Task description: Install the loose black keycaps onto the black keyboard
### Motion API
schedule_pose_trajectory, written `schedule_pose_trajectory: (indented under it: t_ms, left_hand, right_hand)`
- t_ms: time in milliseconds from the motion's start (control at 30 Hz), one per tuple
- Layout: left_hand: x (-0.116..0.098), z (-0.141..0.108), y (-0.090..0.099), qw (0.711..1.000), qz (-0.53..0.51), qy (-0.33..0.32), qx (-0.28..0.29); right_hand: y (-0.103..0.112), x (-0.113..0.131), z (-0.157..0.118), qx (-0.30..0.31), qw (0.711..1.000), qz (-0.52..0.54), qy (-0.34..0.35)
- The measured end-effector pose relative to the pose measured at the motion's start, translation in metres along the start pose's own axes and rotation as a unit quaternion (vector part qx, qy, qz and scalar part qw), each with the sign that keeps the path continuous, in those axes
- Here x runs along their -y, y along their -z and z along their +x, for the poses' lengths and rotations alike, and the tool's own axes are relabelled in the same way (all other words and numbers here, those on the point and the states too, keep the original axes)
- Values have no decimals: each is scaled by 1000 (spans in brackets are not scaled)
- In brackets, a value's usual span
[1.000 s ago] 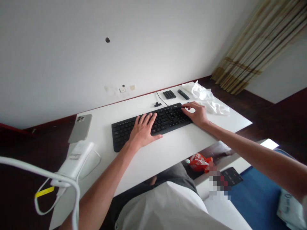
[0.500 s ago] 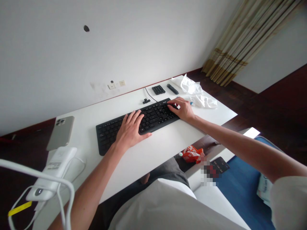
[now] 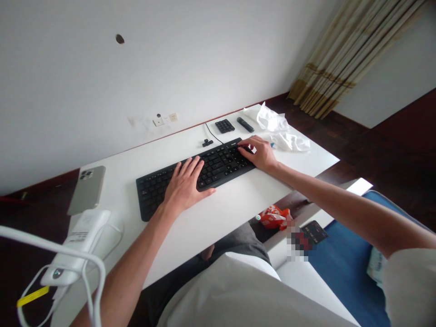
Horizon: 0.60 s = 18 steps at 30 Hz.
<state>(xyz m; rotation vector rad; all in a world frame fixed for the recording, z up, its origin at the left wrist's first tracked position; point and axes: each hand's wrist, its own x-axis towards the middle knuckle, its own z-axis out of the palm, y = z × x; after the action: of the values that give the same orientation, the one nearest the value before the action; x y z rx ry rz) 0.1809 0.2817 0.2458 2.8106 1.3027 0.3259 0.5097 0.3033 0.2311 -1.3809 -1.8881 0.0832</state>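
Note:
A black keyboard (image 3: 218, 165) lies at a slant on the white desk (image 3: 218, 218). My left hand (image 3: 185, 181) rests flat on its middle, fingers spread and thumb over the front edge. At the keyboard's right end, my right hand (image 3: 259, 152) is curled over the number pad, thumb and fingertips close to the keys. What those fingers grip, if anything, is too small to tell. Behind the keyboard sit a small cluster of black keycaps (image 3: 207, 142) and a larger block of black keys (image 3: 225, 126).
A black stick-shaped object (image 3: 245, 124) and crumpled white plastic (image 3: 289, 141) lie at the back right. On the left are a phone (image 3: 87, 188) and a white power strip (image 3: 76, 245) with cables. An orange bag (image 3: 274, 217) is below the desk's front edge.
The camera view has shifted slightly. Both hands keep the same places on the keyboard, with no clear change in their grip.

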Motion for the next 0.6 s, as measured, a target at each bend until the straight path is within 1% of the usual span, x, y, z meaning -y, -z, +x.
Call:
schedule_pose_trajectory:
  t_ms: [133,233,300,400,500,600]
  left_hand:
    - [-3,-3,-2,1000,8,17,-5]
    - [-6,-15,-3,998,19,51,-21]
    - [-7,-29,-3,997,30,70,-28]
    - [-8,-61,-1,993,45,104,-40]
    - [-11,-95,1,983,61,159,-63]
    - [-18,-117,1,971,75,210,-87]
  right_hand:
    - [0,0,0,-8,1000,-5,-4]
    - [0,1,0,-11,1000,-11,-3]
    - [0,2,0,-13,1000,-11,0]
    - [1,5,0,-15,1000,-12,-1]
    - [1,5,0,-22,1000,-11,1]
    - [-1,3,0,-27,999,-19,9]
